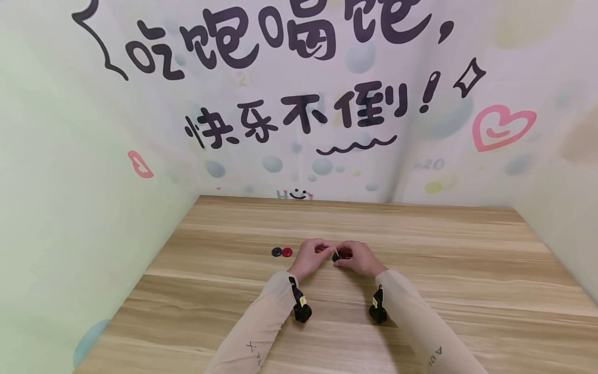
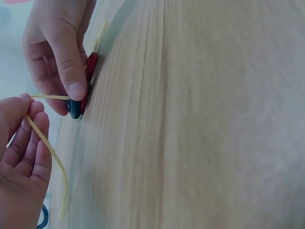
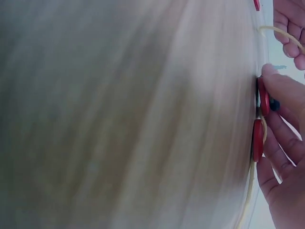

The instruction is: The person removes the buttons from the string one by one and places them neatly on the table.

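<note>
Between the thumb and fingertips of my left hand (image 1: 310, 257) is a thin yellow cord (image 2: 50, 146), whose loose end hangs below the fingers in the left wrist view. My right hand (image 1: 361, 258) pinches a dark round button (image 2: 74, 109), and a stretch of the cord runs from it to the left fingertips. Against that button sits a red button (image 3: 264, 97). Another red button (image 3: 258, 140) is under the right fingers, with more cord trailing past it. The right fingers partly cover this cluster in the head view.
Left of my left hand, a loose dark button (image 1: 276, 252) and a loose red button (image 1: 287, 252) lie side by side on the wooden table (image 1: 224, 291). A printed cloth wall (image 1: 299, 176) stands along the table's back edge, with pale walls at both sides.
</note>
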`<state>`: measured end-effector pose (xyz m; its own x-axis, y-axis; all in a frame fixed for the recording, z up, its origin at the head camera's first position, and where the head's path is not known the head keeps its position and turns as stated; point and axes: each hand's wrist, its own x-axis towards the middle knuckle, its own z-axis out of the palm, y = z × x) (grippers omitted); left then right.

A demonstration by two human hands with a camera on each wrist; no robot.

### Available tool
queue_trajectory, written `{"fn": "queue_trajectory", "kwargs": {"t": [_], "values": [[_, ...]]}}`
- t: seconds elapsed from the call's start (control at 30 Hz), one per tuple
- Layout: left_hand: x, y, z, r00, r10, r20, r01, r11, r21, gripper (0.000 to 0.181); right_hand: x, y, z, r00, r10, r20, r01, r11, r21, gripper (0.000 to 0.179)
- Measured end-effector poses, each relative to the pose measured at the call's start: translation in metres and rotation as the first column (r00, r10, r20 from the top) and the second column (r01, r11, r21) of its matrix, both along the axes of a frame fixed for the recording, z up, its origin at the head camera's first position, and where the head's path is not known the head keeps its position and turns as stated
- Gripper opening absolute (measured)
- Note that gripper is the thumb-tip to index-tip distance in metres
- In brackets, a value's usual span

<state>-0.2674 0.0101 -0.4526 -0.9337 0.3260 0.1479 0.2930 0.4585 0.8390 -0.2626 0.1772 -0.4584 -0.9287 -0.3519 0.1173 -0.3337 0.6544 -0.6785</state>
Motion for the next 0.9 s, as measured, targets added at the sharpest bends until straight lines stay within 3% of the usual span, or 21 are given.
{"fn": "queue_trajectory", "kwargs": {"t": [0.5,0.9], "values": [[0.0019,-0.0027,0.0016,0.999,-0.035,-0.003,0.035,0.999,0.024,0.013,-0.0022,-0.0053,-0.0037,0.999,-0.031,-0.011,0.031,0.999,-0.01,0.025],[0.0009,-0.0062,-0.0015,1.0,-0.016,-0.008,0.016,1.0,-0.008,0.012,-0.0011,-0.0063,0.0005,0.999,-0.042,0.022,0.043,0.995,-0.085,0.031]]}}
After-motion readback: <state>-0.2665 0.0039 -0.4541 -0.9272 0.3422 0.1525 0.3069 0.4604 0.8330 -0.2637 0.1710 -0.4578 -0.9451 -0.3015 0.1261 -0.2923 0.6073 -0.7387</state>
